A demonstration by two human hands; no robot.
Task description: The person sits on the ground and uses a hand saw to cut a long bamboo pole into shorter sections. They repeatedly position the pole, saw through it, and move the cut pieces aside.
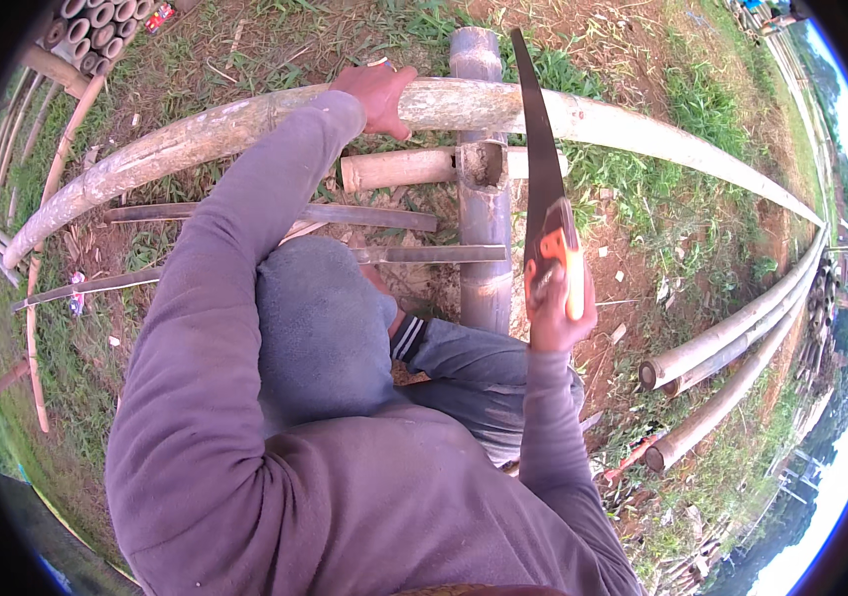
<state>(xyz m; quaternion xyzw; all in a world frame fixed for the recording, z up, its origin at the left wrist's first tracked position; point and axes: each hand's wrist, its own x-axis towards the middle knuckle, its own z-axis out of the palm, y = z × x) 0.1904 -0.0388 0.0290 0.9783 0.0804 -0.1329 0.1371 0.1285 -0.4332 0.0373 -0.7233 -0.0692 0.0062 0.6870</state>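
A long, pale bamboo pole (pixel 206 134) lies across the view, bending toward the rim at both ends. My left hand (pixel 374 97) is closed over the top of it, left of centre. In my right hand (pixel 560 316) is a handsaw (pixel 540 149), its orange and dark grip wrapped by my fingers. The dark blade points away from me and crosses the pole; I cannot tell whether its teeth touch. Beneath the pole lies a thick, greyish bamboo support (pixel 484 223) with a notch cut in its upper side. A shorter bamboo piece (pixel 399 170) passes by that notch.
Split bamboo strips (pixel 429 254) lie by my bent knee (pixel 325 318). Several bamboo poles (pixel 717 348) rest on the grass at the right. Cut bamboo ends (pixel 96 35) are stacked at the far left, near an upright-looking thin pole (pixel 39 328).
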